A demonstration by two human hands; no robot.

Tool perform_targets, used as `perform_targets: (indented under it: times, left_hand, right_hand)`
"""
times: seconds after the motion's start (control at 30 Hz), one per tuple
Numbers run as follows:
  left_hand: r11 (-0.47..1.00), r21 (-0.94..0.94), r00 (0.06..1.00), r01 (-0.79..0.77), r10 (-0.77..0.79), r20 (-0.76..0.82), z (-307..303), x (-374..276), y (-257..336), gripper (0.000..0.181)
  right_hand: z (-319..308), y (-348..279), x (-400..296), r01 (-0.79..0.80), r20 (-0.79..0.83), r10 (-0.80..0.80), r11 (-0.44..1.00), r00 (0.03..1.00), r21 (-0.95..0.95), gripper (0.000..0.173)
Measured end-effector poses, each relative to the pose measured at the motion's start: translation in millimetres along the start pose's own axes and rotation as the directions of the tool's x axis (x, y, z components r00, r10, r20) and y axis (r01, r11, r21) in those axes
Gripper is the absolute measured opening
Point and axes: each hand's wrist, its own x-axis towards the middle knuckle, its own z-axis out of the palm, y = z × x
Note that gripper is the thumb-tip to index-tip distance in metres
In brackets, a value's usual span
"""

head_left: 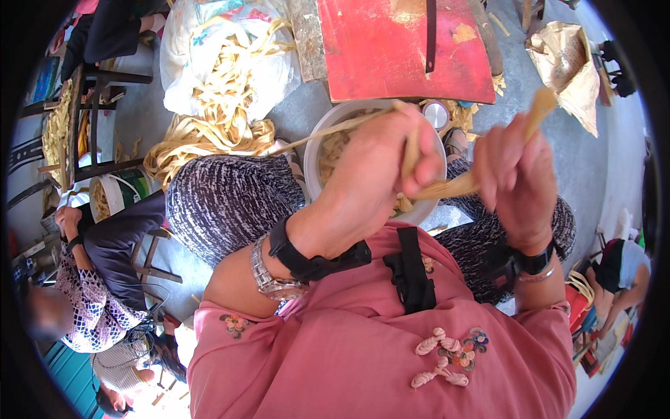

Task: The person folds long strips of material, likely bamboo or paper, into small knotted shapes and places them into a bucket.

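Both hands are raised over a round white plastic tub that stands between the knees and holds pale yellow pieces. My left hand is curled around a flat yellowish strip, which spans from it to my right hand. My right hand, somewhat blurred, grips the same strip, and an end of it sticks up past the fingers. A narrow length of strip also runs from my left hand down to a heap of long strips on the floor at the left.
A red board with a dark metal strip lies beyond the tub. At the upper left is a plastic bag of strips. An open sack stands at the upper right. A seated co-worker is at the left, near a bucket.
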Motion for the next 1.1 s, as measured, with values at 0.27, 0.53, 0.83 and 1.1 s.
perform_targets:
  times: [0.27,0.53,0.83,1.1]
  left_hand:
    - [0.882,0.471,0.883,-0.033,-0.194,0.426,8,-15,18,0.045]
    - [0.253,0.778,0.792,-0.574,0.412,0.45,5,-17,14,0.027]
    - [-0.317,0.701,0.333,-0.638,0.708,0.623,2,-3,-1,0.014]
    - [0.851,0.287,0.888,-0.441,0.366,0.278,-4,-9,13,0.01]
  right_hand:
    - [33,11,3,-0.142,-0.115,0.122,0.973,0.986,-0.18,0.029]
    - [17,10,1,-0.237,-0.101,0.214,0.887,0.972,-0.396,0.03]
    - [5,3,-2,-0.214,0.061,0.282,0.837,0.957,-0.504,0.037]
    - [5,13,0,-0.226,0.036,0.257,0.9,0.966,-0.374,0.046]
